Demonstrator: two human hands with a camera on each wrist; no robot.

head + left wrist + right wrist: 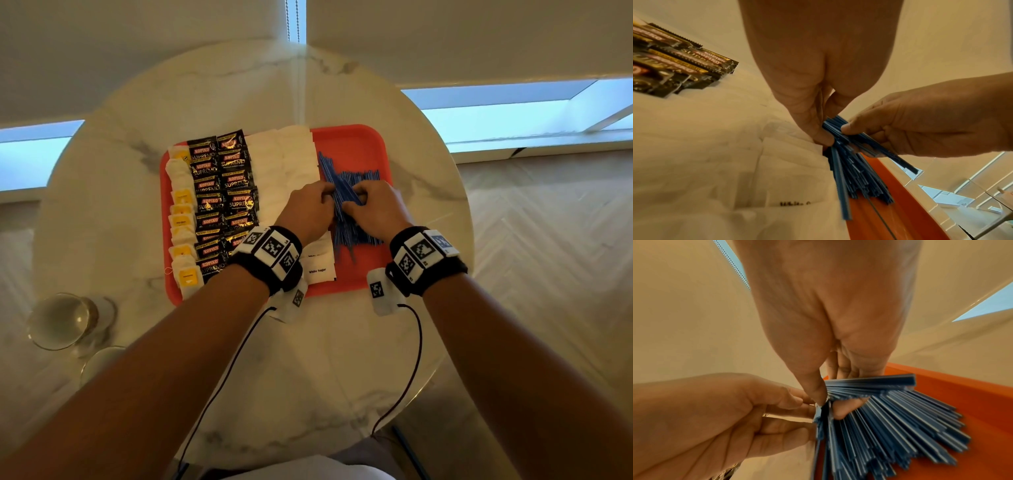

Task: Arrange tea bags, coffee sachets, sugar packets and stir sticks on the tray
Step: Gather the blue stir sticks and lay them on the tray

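Stir sticks (346, 202), thin blue strips, lie in a loose, splayed heap on the right part of the red tray (352, 140), which sits on the round marble bench (342, 359). Both hands meet over the heap. The left hand (310, 209) pinches a bunch of sticks between thumb and curled fingers at one end; the right hand (375, 205) has thumb and fingers curled round the same bunch just beside it, and the sticks fan out from there toward the tray's right side.

They look very light and slim, stiff along their length yet probably springy, and smooth enough to slide over one another. A pinch at one end lets the far ends splay, as they do now. My guess is that a hold nearer the middle, with the ends tapped level against the tray floor, would square the bundle better. Squeezing hard seems needless; a loose stick could flick out over the rim.

To the left, touching the heap's edge, lie white sugar packets (291, 161), then two columns of black coffee sachets (222, 192), then tea bags (181, 219) along the left rim. All are flat and easily nudged by a wrist.
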